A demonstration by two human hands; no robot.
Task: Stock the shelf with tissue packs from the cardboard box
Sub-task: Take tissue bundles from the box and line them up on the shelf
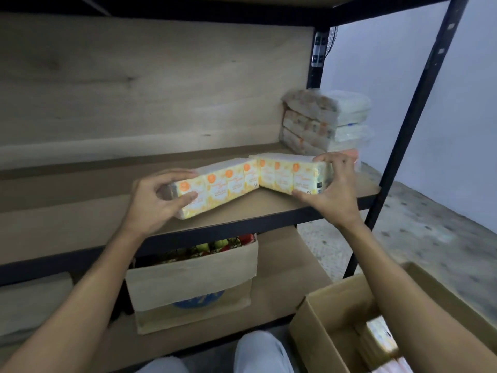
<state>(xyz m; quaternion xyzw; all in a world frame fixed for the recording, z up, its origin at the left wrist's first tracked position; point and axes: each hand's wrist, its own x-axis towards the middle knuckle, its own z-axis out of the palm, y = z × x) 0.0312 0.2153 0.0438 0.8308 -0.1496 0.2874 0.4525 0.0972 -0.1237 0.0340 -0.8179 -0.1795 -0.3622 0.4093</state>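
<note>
Two yellow-and-white tissue packs sit near the front edge of the middle shelf (80,219), toward its right end, and meet end to end in a shallow V. The left hand (158,201) grips the outer end of the left tissue pack (217,188), thumb on top and fingers underneath on its front face. That pack tilts, its left end low at the shelf's front edge. The right hand (332,191) clasps the outer end of the right tissue pack (289,175), fingers over the top and thumb at the lower front corner.

At the back right corner of the same shelf stands a stack of wrapped tissue packs (325,122), well apart from the two in hand. On the lower shelf is a paper bag (193,284) with colourful items showing at its top. The open cardboard box (322,327) stands on the floor at lower right, with more packs blurred inside.
</note>
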